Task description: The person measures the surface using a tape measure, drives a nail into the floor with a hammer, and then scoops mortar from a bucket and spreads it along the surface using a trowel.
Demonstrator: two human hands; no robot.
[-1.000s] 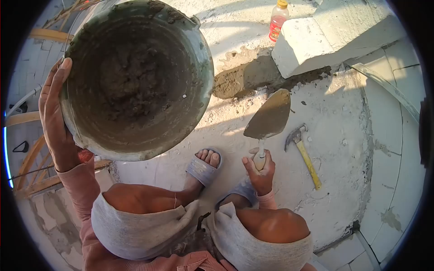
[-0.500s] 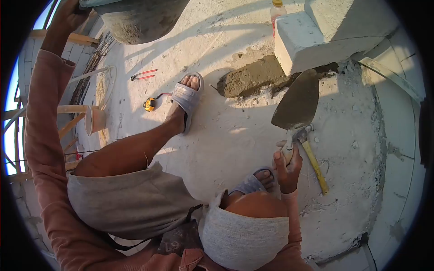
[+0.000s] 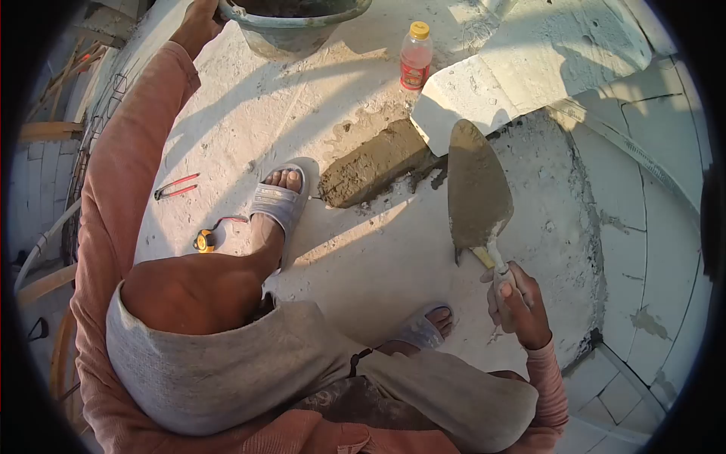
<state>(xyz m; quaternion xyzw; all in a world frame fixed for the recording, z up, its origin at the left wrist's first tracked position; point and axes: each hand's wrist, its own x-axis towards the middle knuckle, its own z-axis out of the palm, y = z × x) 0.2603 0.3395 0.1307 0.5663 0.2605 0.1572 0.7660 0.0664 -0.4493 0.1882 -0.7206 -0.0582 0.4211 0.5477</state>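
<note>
My left hand (image 3: 203, 21) is closed on the rim of a grey mortar tub (image 3: 291, 34) at the top of the view; dark material shows inside it. In my right hand (image 3: 520, 306) is the handle of a trowel (image 3: 478, 185), its broad blade pointing away from me and coated with grey mortar. Beyond the blade, a thick bed of wet mortar (image 3: 374, 163) lies on the floor, running up to a white block (image 3: 461, 98). Under the trowel a hammer (image 3: 482, 256) is mostly hidden.
A bottle with a yellow cap (image 3: 416, 57) stands beside the block. On the floor at left lie red-handled pliers (image 3: 176, 186) and a yellow tape measure (image 3: 204, 240). A pale block wall (image 3: 628, 227) borders the right side. My sandalled foot (image 3: 280, 198) is near the mortar.
The tub has come down and right with my left hand, and its inside now shows. My right hand has shifted right with the trowel, whose blade now covers most of the hammer. The view has turned.
</note>
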